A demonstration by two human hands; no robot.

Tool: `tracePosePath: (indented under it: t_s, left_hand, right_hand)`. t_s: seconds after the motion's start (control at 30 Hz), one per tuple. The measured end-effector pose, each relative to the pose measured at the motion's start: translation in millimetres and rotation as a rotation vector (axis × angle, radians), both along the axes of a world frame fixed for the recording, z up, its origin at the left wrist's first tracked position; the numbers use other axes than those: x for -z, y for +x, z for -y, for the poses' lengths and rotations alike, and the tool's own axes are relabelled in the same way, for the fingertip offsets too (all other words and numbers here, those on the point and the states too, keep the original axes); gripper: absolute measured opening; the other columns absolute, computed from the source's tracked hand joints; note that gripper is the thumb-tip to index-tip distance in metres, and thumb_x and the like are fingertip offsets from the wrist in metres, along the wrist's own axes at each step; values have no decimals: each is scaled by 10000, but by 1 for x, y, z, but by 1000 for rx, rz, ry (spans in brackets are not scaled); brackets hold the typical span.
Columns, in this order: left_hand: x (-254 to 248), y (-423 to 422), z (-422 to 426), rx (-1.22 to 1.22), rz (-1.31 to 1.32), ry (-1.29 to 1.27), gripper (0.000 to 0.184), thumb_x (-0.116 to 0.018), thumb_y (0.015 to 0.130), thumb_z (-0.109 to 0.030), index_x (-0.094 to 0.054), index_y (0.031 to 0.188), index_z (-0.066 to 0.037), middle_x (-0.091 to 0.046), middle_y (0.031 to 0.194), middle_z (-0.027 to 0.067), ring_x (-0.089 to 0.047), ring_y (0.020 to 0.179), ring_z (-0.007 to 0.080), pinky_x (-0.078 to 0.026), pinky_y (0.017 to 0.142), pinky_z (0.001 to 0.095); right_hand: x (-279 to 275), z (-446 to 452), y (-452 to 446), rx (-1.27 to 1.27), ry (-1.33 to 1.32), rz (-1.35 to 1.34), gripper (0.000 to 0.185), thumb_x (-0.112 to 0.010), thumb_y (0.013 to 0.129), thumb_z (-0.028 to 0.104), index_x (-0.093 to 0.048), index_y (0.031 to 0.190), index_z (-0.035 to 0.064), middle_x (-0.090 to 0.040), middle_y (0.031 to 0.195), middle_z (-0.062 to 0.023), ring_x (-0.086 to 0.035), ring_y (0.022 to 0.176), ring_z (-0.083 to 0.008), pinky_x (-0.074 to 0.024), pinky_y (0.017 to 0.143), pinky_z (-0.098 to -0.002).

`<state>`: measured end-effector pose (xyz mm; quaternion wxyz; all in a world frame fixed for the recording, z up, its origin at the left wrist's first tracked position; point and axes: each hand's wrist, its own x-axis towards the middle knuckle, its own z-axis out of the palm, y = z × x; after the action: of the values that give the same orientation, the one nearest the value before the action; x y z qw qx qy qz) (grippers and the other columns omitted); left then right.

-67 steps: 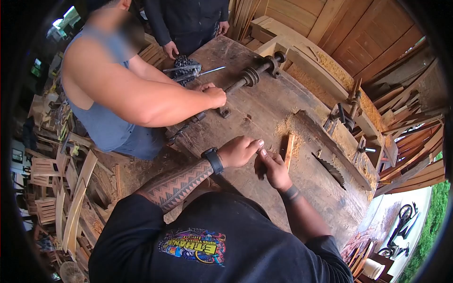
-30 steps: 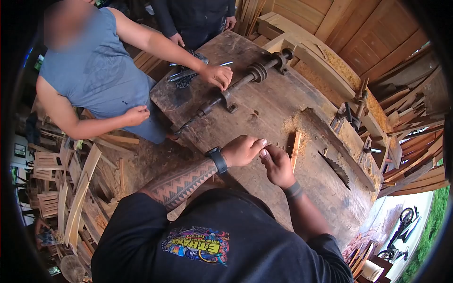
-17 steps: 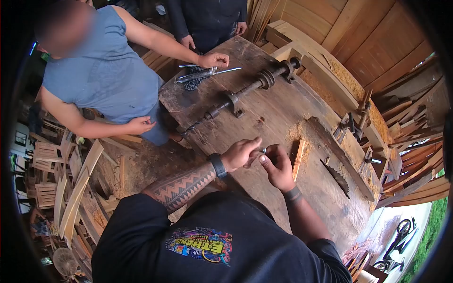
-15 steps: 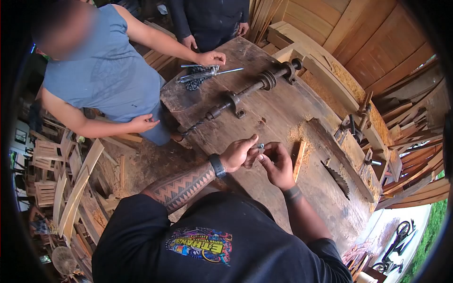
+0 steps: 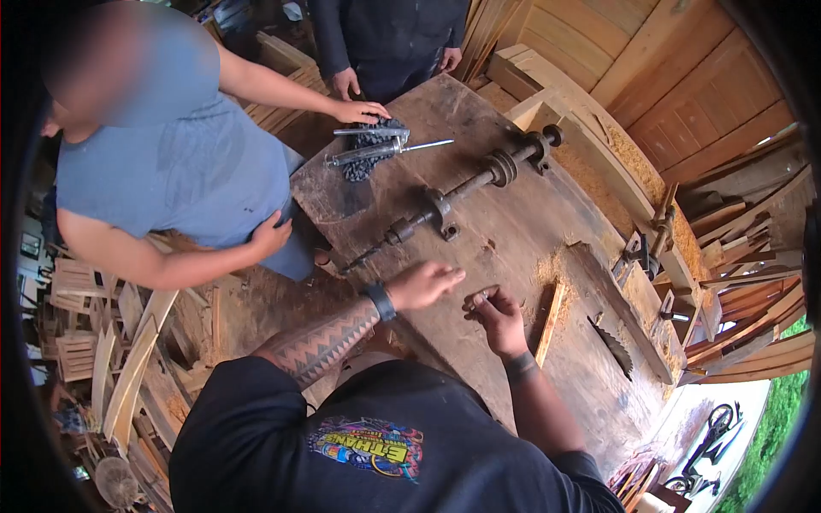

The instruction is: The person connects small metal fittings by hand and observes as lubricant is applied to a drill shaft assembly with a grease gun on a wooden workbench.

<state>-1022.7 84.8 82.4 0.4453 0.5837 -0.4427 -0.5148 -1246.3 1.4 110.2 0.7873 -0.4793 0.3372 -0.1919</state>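
Observation:
My right hand [image 5: 500, 318] is closed in a pinch around a small metal piece [image 5: 481, 297], partly hidden by the fingers; its exact kind is too small to make out. To its left, my left hand [image 5: 423, 285] hovers above the wooden table [image 5: 522, 248], with a dark band on the wrist. Its fingers are loosely extended, holding nothing visible, and the two hands are apart. Beyond them lies a metal shaft [image 5: 466, 181] with a pulley [image 5: 502, 168] and bearing blocks [image 5: 440, 214], a drill bit [image 5: 366, 259] at its near end.
A grease gun [image 5: 363, 154] rests on a dark patterned cloth [image 5: 359, 171], beside a co-worker's hand [image 5: 363, 112]. Another person [image 5: 389, 43] stands behind the table. A saw blade [image 5: 611, 346] protrudes near a wooden fence [image 5: 629, 316]. A wood strip [image 5: 552, 323] lies among sawdust.
My hands have separated; the left moved away from the small metal piece, which stays in my right hand. The co-worker's far hand shifted onto the cloth, and the near hand moved to the waist.

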Motion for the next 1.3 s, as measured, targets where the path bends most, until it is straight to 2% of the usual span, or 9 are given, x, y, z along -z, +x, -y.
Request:
tracePosePath:
  t_s: [0.1,0.23,0.43,0.57,0.8,0.9,1.07,1.1,1.3]
  left_hand:
    - [-11,85,38,-172,351,-126,323,-744,971,-329,-655,847,-45,-630,723,21,-564,693,100,-494,634,334]
    - [-1,183,101,-345,810,-117,272,-756,932,-303,-669,906,-46,-704,852,139,-686,800,321,-543,732,422]
    - [61,231,208,-84,923,-236,302,-729,925,-249,-653,1153,-66,-673,1211,187,-639,1154,377,-510,986,473]
    - [87,235,259,-50,1035,-44,441,-670,931,-272,-568,1300,-52,-599,1328,250,-593,1237,436,-489,1040,513]
    - [99,241,282,76,971,17,265,-638,966,-258,-676,1114,-41,-681,1153,252,-664,1097,437,-537,933,517]
    - [80,235,259,-1,859,-232,248,-649,973,-259,-689,1011,-18,-699,1035,226,-669,1014,434,-532,878,527]
    - [34,227,196,26,625,-418,220,-659,986,-243,-720,1026,-35,-694,995,193,-669,978,407,-528,855,477]
    - [22,227,184,70,651,-417,240,-654,1010,-235,-711,1058,-7,-682,973,164,-674,950,346,-524,824,413]
    - [11,225,148,114,581,-519,242,-672,993,-234,-707,1058,-3,-672,986,166,-669,938,370,-527,807,427]
  right_hand:
    - [6,7,-5,-20,26,-136,138,-674,1011,102,-579,1066,17,-719,994,-131,-728,910,-225,-614,776,-364]
    - [8,4,0,-23,-125,-356,182,-702,1006,158,-622,1053,2,-709,904,-98,-709,798,-183,-590,702,-316]
    - [2,-6,30,61,-184,-524,300,-721,1003,249,-697,1068,-43,-688,831,-50,-641,715,-123,-532,655,-281]
    - [2,-10,49,84,-259,-601,318,-727,998,252,-720,1103,-48,-707,851,-51,-616,695,-107,-516,649,-274]
    - [-5,-4,62,220,-275,-588,288,-753,974,211,-721,1120,-35,-695,804,-42,-629,713,-104,-510,648,-280]
    - [-8,12,66,240,-258,-562,257,-738,975,137,-700,1160,-37,-715,881,-50,-666,795,-110,-549,736,-281]
    - [-21,69,114,156,-541,-477,242,-686,966,36,-675,1197,-32,-751,1076,-72,-684,1015,-113,-542,909,-273]
    - [-26,80,133,176,-485,-329,242,-688,963,30,-675,1197,-27,-749,1082,-73,-683,1022,-119,-544,910,-279]
    - [-26,136,219,57,-983,-487,261,-697,942,53,-696,1202,26,-735,1060,-90,-690,966,-171,-542,868,-322]
